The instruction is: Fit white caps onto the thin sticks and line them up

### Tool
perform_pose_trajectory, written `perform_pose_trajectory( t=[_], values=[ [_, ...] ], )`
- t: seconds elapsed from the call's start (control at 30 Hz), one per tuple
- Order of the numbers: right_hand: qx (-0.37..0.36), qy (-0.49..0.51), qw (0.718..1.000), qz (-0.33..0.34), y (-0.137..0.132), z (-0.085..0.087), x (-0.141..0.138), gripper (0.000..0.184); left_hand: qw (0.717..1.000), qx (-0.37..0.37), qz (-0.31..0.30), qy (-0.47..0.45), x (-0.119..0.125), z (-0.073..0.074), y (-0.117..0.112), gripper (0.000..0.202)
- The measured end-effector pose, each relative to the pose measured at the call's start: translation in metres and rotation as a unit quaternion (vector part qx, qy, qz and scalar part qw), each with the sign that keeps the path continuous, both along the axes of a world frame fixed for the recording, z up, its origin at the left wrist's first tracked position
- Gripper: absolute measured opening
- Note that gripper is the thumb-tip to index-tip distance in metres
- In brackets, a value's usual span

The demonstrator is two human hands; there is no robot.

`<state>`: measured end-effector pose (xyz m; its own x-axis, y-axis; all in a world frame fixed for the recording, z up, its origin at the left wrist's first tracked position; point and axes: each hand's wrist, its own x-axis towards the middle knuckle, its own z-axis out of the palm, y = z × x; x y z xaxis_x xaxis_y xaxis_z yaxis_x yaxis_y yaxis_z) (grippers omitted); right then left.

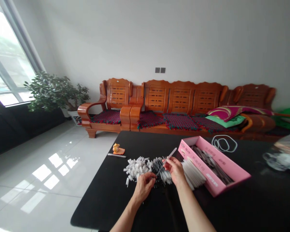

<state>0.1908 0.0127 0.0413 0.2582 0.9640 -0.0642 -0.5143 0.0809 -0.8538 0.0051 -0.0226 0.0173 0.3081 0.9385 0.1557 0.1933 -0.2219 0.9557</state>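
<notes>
Head view: my right hand (174, 169) is pinched on a pale tube (172, 153), above the dark thin pieces (156, 165) on the desk (103, 201). Left hand (144, 186) fingers bunched; can't tell on what. Likely mid-handling one piece; next calls for steady alignment.

On the surface (106, 193) before us, we see a heap of tubes (138, 166), a pile of rods (156, 164) just right of it, then sticks (193, 175) beside the box (200, 167). Left beyond the heap sits a figurine (116, 148). Behind the surface stands the sofa (156, 95), a plant (48, 91) at its left.
</notes>
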Motion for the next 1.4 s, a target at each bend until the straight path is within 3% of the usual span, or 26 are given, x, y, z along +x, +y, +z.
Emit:
perform_pose_trajectory(
  t=[0.4, 0.77, 0.97, 1.17, 1.4],
  values=[
    [-0.018, -0.014, 1.0, -0.008, -0.009, 0.008, -0.005, 0.026, 1.0, -0.005, -0.002, -0.011, 0.002, 0.004, 0.001, 0.028],
    [-0.045, -0.034, 0.998, -0.04, -0.005, 0.006, -0.008, 0.024, 0.998, -0.014, -0.003, 0.061, -0.011, 0.0, 0.012, 0.028],
    [-0.055, -0.046, 0.997, 0.0, -0.014, 0.0, -0.022, 0.023, 1.0, -0.027, 0.002, 0.014, -0.007, 0.0, 0.014, 0.026],
    [-0.077, -0.05, 0.995, 0.04, -0.024, -0.013, -0.045, 0.024, 0.995, -0.032, 0.046, -0.088, 0.004, 0.004, 0.015, 0.021],
    [-0.082, 0.004, 0.995, 0.062, -0.025, -0.016, -0.042, 0.024, 0.993, 0.001, 0.079, -0.087, -0.006, 0.007, 0.016, 0.023]
  ],
)
